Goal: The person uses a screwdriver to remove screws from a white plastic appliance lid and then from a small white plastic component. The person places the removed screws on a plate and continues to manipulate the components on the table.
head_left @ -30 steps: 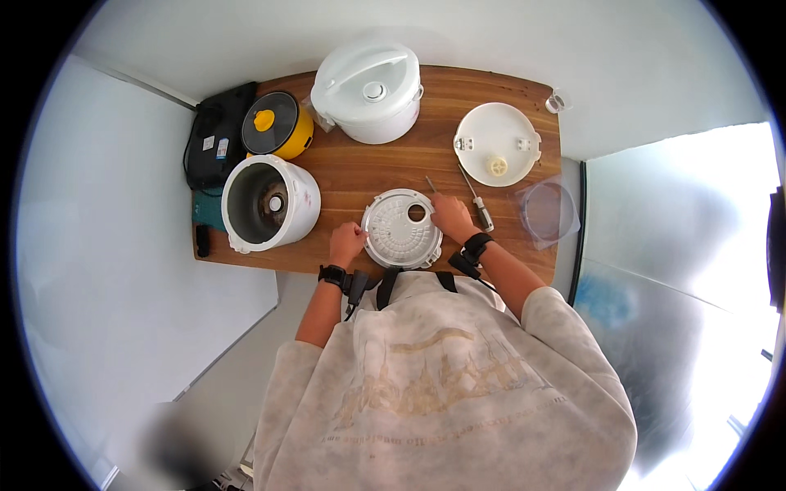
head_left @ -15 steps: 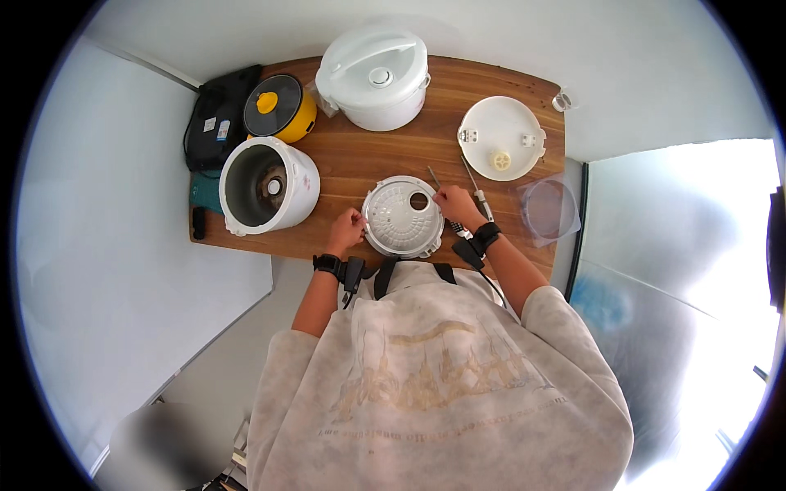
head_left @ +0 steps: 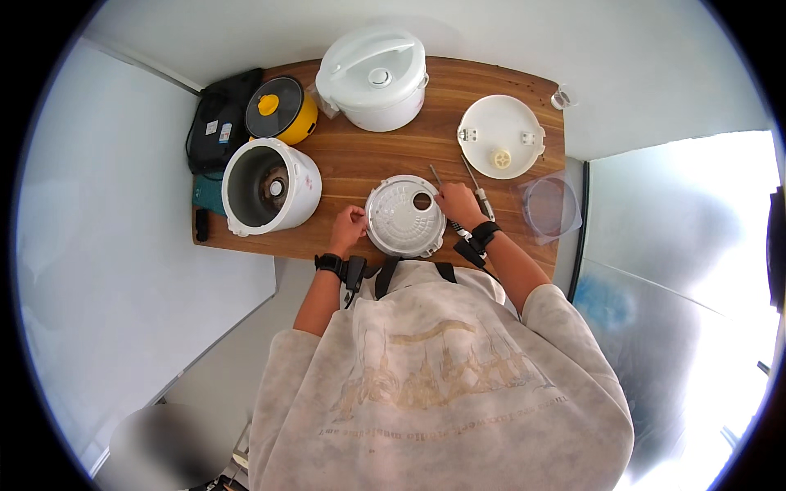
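Note:
A round pale plastic lid plate (head_left: 397,221) with a dark round hole lies at the table's near middle. My left hand (head_left: 348,225) grips its left rim with curled fingers. My right hand (head_left: 458,204) is closed on the plate's upper right rim. Just beyond that hand lie a screwdriver (head_left: 483,197) with a pale handle and a second thin metal shaft (head_left: 435,173), partly hidden by the hand.
Around the wooden table (head_left: 442,90) stand an open white cooker body (head_left: 304,192), a lidded white cooker (head_left: 372,98), a yellow pot (head_left: 295,123), a black case (head_left: 217,114), a white cover (head_left: 499,123), a clear ring (head_left: 547,213) and a glass (head_left: 565,96).
Since a second ago the scene has shifted upward in the picture. My hands stay on the plate's rim, with only slight shifts of the fingers.

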A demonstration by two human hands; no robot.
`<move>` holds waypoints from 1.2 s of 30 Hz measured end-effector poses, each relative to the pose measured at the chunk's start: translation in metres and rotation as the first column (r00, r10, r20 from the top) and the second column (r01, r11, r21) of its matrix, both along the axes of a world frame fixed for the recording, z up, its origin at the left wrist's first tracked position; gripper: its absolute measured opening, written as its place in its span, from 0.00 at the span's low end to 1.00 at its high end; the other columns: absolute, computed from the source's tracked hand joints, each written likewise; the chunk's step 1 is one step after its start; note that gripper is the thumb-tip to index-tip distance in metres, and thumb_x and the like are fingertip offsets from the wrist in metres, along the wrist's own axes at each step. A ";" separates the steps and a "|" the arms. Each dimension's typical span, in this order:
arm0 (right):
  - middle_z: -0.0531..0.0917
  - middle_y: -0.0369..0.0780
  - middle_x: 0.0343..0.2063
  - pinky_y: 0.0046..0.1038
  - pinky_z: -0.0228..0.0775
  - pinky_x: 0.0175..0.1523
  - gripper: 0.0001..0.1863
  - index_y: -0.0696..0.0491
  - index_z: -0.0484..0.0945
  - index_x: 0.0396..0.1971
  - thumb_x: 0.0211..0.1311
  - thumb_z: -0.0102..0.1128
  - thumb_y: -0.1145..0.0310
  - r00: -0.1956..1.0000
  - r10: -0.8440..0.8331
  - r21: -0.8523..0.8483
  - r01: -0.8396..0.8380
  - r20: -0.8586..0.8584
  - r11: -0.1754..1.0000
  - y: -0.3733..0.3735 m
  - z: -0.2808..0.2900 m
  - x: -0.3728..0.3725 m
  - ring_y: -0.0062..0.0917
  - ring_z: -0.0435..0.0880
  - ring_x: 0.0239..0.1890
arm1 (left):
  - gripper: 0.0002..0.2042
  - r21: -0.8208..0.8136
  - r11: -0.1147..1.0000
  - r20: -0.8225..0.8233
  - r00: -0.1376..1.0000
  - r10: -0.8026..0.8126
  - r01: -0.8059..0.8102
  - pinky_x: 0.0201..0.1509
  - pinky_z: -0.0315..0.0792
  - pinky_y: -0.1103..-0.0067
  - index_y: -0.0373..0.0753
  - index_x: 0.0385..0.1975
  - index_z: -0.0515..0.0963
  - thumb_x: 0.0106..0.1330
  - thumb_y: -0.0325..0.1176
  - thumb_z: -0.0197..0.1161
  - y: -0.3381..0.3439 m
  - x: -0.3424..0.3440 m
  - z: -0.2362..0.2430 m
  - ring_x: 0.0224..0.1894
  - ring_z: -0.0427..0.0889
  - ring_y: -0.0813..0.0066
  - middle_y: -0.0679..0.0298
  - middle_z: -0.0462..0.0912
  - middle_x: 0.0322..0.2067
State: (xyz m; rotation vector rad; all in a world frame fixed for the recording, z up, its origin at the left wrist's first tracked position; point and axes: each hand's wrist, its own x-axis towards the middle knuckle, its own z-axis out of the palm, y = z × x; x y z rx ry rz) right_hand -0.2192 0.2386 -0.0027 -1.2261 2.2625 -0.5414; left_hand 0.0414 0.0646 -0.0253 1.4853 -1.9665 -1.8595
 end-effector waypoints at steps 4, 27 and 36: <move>0.83 0.52 0.26 0.47 0.75 0.41 0.14 0.58 0.81 0.25 0.60 0.59 0.61 1.000 0.000 -0.002 0.000 -0.028 1.000 0.010 0.007 -0.004 0.49 0.83 0.33 | 0.03 -0.085 0.992 -0.039 0.995 0.087 -0.090 0.33 0.81 0.78 0.35 0.35 0.77 0.64 0.25 0.60 0.001 -0.012 0.008 0.32 0.83 0.76 0.62 0.82 0.31; 0.86 0.49 0.36 0.42 0.78 0.48 0.20 0.55 0.84 0.34 0.51 0.62 0.52 0.997 0.042 0.436 -0.011 -0.063 0.900 0.029 0.045 -0.006 0.44 0.86 0.41 | 0.13 -0.425 0.843 0.435 0.891 -0.128 0.329 0.43 0.77 0.62 0.33 0.33 0.78 0.53 0.35 0.70 0.017 -0.011 0.036 0.39 0.84 0.49 0.48 0.84 0.33; 0.85 0.51 0.31 0.44 0.76 0.45 0.18 0.53 0.83 0.33 0.52 0.59 0.54 1.000 0.007 0.251 -0.001 -0.021 0.968 0.044 0.059 -0.011 0.47 0.84 0.37 | 0.11 -0.575 0.744 0.392 0.913 -0.115 0.340 0.42 0.76 0.62 0.37 0.33 0.77 0.56 0.35 0.68 0.006 -0.014 0.035 0.38 0.83 0.49 0.51 0.84 0.31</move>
